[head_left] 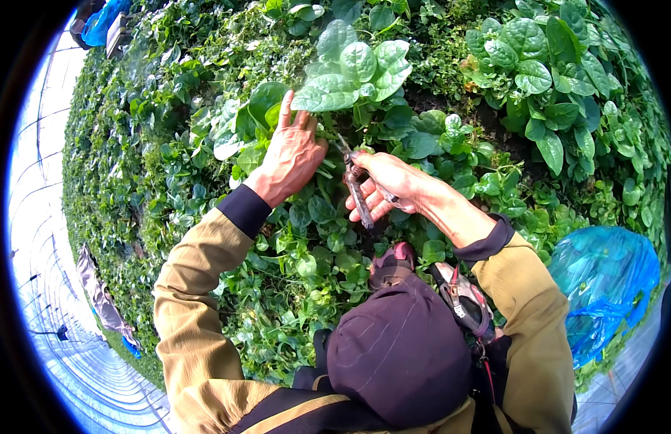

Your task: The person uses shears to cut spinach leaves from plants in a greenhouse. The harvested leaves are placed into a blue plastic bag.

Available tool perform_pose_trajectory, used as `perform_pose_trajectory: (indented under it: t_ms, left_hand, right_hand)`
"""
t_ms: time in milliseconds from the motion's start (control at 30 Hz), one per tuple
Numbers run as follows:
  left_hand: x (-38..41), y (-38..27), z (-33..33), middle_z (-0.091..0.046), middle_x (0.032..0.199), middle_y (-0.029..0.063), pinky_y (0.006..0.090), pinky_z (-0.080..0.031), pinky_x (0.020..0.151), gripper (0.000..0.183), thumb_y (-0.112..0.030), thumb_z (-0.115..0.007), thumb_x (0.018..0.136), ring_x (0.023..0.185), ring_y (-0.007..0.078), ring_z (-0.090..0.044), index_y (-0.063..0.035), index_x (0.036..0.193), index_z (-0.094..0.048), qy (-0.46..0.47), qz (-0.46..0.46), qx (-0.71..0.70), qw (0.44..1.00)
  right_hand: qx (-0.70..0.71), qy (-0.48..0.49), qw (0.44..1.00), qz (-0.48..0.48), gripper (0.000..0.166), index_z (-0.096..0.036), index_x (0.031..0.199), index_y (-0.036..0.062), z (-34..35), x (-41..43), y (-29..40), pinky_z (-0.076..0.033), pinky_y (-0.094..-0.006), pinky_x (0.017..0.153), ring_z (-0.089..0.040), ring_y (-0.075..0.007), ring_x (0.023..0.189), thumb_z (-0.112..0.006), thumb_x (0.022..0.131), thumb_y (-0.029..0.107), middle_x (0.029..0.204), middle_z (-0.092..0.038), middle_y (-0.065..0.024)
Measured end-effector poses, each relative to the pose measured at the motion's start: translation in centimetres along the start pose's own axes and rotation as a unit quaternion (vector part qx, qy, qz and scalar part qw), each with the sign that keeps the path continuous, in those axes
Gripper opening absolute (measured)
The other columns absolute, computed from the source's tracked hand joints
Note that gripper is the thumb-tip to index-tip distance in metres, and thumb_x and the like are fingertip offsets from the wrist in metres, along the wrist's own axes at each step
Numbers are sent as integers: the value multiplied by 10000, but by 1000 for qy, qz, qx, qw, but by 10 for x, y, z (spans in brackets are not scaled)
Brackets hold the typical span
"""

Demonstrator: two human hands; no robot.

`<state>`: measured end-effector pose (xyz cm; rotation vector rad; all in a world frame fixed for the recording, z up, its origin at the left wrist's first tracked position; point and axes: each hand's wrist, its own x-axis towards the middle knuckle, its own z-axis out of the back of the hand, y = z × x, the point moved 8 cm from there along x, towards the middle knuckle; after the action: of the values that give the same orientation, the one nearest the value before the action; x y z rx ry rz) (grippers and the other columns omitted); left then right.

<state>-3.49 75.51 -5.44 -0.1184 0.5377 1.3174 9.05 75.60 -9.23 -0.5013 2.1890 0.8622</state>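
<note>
My left hand (293, 149) reaches into a broad-leaved plant that looks like Malabar spinach (359, 62). Its inner fingers curl at the stem under the large leaves, while an outer finger points up beside them; the fingertips are partly hidden. In my right hand (392, 182) is a pair of worn pruning shears (357, 187). One handle hangs free of the fingers, and the blades point up and left at the stem, close to my left hand. Leaves hide where the blades end.
A blue plastic bag (606, 293) lies at the right, and another bit of blue plastic (105, 21) is at upper left. A rounded dark purple cloth form (400, 347) blocks the lower middle. Another leafy clump (536, 70) grows at upper right. Pale sheeting (48, 228) borders the left.
</note>
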Motion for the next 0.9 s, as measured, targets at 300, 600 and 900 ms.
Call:
perform_pose_trajectory:
  t_ms: [300, 600, 900]
  left_hand:
    - [-30, 24, 37, -539, 942, 125, 600, -215, 1125, 212, -118, -646, 708, 1030, 324, -530, -115, 919, -631, -196, 46, -62, 978]
    - [-48, -14, 122, -576, 922, 63, 388, -382, 825, 364, -31, -672, 661, 809, 213, -579, -75, 1012, -586, -242, -60, -101, 963]
    - [-66, -50, -11, -535, 1015, 181, 416, -384, 828, 480, -77, -643, 674, 819, 281, -591, -103, 1145, -552, 41, -37, -136, 989]
  right_hand:
    - [93, -57, 992, 67, 464, -540, 1063, 27, 20, -25, -7, -363, -250, 395, -470, -107, 438, -306, 1041, 427, 623, -510, -33]
    - [-40, -46, 998, 5, 502, -539, 1065, 8, 18, -44, -26, -446, -248, 409, -569, -140, 456, -302, 1038, 450, 641, -588, -70]
    - [-92, -61, 994, -4, 530, -525, 1070, 21, 33, -61, -46, -452, -238, 413, -602, -150, 482, -292, 1025, 495, 653, -584, -63]
